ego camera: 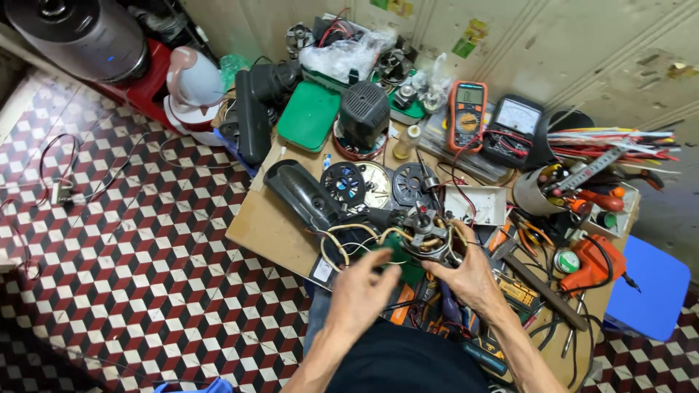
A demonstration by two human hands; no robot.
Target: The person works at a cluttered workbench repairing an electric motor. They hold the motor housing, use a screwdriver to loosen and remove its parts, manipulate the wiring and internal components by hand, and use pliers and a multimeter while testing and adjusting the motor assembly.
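Note:
A small electric motor (422, 231) with copper windings and loose yellow and white wires (336, 244) lies at the near middle of a low wooden table (269, 225). My right hand (470, 275) grips the motor's right side. My left hand (364, 287) pinches a green part (397, 266) and wires just below the motor. Black fan parts, a housing (302, 191) and round discs (344, 182), lie just behind the motor.
An orange multimeter (467, 113), a black analogue meter (513, 124), a white tray (477, 204), a tool cup (539, 189), an orange soldering gun (593, 266) and a hammer (539, 280) crowd the table. A blue stool (655, 291) stands right. Chequered tile floor (131, 269) lies left.

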